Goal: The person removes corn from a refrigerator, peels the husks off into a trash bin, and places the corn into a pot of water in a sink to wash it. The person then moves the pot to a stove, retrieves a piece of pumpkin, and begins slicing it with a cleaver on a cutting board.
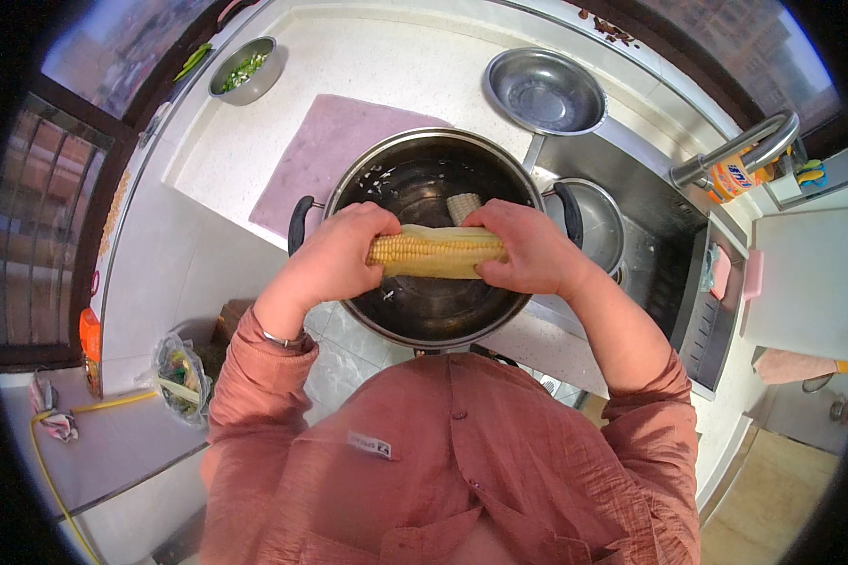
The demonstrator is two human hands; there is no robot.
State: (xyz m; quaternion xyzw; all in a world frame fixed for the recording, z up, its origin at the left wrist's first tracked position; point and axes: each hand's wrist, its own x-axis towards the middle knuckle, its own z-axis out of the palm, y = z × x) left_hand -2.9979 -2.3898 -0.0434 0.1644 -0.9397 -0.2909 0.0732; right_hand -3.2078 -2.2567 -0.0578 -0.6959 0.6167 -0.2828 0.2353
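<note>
An ear of yellow corn [434, 252] with pale husk along part of it lies level between my two hands, over a large dark cooking pot [424, 311]. My left hand [350, 251] grips its left end, thumb and fingers around it. The right end is held by my right hand [530, 247]. Inside the pot, just behind the ear, a piece of pale corn [463, 207] rests on the bottom, partly hidden by my right fingers. White bits stick to the pot's inner wall. The pot has a steel rim and two black side handles.
A mauve cloth [332, 155] lies on the white counter behind the pot. A steel basin [545, 92] stands by the sink [650, 282], which holds a round pan [593, 222] under the faucet [742, 145]. A bowl of chopped greens [258, 81] is far left; a lined bin [181, 378] stands low left.
</note>
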